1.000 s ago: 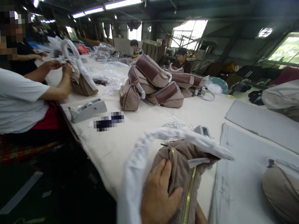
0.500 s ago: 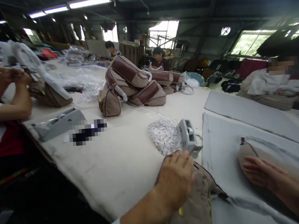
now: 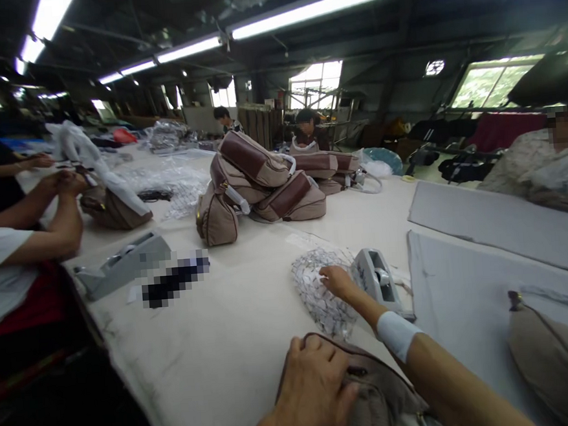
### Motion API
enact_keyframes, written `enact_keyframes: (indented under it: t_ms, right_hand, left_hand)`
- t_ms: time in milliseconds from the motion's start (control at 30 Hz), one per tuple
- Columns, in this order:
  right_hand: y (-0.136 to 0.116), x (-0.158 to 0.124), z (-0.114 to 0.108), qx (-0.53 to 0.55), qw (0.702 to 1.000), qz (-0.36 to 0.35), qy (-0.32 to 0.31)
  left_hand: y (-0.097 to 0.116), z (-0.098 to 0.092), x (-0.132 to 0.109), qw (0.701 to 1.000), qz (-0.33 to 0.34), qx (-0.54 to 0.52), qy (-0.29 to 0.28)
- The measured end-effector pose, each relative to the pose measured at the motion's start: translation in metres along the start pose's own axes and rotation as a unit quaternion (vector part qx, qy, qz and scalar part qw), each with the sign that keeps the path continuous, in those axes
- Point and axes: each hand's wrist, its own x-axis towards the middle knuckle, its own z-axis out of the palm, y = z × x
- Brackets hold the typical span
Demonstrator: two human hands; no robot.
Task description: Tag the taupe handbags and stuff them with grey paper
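My left hand (image 3: pixel 310 396) lies on a tan ribbed handbag (image 3: pixel 374 395) at the near table edge, fingers curled over its top. My right hand (image 3: pixel 336 281) reaches forward onto a clear plastic bag of small printed tags (image 3: pixel 319 291), fingers bent into the pile; whether it holds a tag is hidden. A grey tape dispenser (image 3: pixel 377 278) stands just right of that hand. A white cuff (image 3: pixel 396 333) sits on my right forearm.
A pile of brown and tan handbags (image 3: pixel 263 188) lies mid-table. Another tape dispenser (image 3: pixel 125 263) sits at left beside a seated person's arms (image 3: pixel 45 217). Grey boards (image 3: pixel 499 224) cover the right side, with another tan bag (image 3: pixel 557 362) on them. Other people work farther back.
My right hand left the tan bag on the right and reached forward to the bag of tags. My left hand stays on the ribbed handbag. The view shifted slightly.
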Motion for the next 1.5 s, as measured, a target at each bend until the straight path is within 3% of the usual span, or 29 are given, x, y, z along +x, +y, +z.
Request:
enact_keyframes:
  t_ms: [133,233,367,500,600,667,700,800,867,933,1000,1167,1233,1500]
  right_hand:
    - [0.004,0.016,0.039,0.022,0.998,0.049,0.02]
    - [0.006,0.014,0.046,0.077,0.993,0.063,0.063]
    - [0.003,0.0,0.027,0.201,0.97,0.064,0.121]
    - [-0.001,-0.053,-0.008,0.342,0.929,0.028,0.139]
    - [-0.002,-0.111,-0.03,0.506,0.856,-0.093,0.047]
    - [-0.004,-0.142,-0.036,0.561,0.812,-0.155,-0.05]
    - [-0.005,-0.153,-0.036,0.56,0.808,-0.164,-0.083]
    - [-0.009,-0.168,-0.023,0.542,0.825,-0.145,-0.066]
    - [-0.013,-0.168,-0.011,0.523,0.843,-0.127,-0.012]
    - [-0.017,-0.168,-0.001,0.507,0.855,-0.108,0.027]
    - [-0.021,-0.17,0.006,0.504,0.859,-0.072,0.056]
    - [-0.028,-0.176,0.011,0.426,0.898,-0.051,0.096]
    - [-0.029,-0.176,0.013,0.426,0.898,-0.051,0.097]
    - [-0.023,-0.177,0.026,0.464,0.879,-0.028,0.106]
  left_hand:
    - [-0.02,-0.006,-0.009,0.992,-0.104,-0.063,0.045]
    - [-0.026,-0.002,-0.007,0.978,-0.142,-0.127,0.078]
    - [-0.022,0.0,-0.002,0.964,-0.149,-0.195,0.097]
    - [-0.019,-0.006,0.002,0.966,-0.121,-0.2,0.109]
    - [-0.018,-0.01,0.009,0.959,-0.118,-0.238,0.093]
    - [-0.019,-0.012,0.015,0.934,-0.14,-0.323,0.055]
    - [-0.019,-0.012,0.017,0.912,-0.162,-0.374,0.028]
    - [-0.022,-0.013,0.022,0.855,-0.209,-0.473,-0.032]
    - [-0.023,-0.013,0.02,0.862,-0.191,-0.467,-0.037]
    - [-0.023,-0.011,0.016,0.888,-0.168,-0.428,-0.014]
    - [-0.021,-0.009,0.012,0.894,-0.178,-0.412,0.015]
    - [-0.02,-0.011,0.007,0.842,-0.213,-0.494,0.02]
    - [-0.025,-0.017,0.004,0.831,-0.222,-0.51,0.022]
    - [-0.065,-0.04,-0.018,0.884,-0.267,-0.383,0.032]
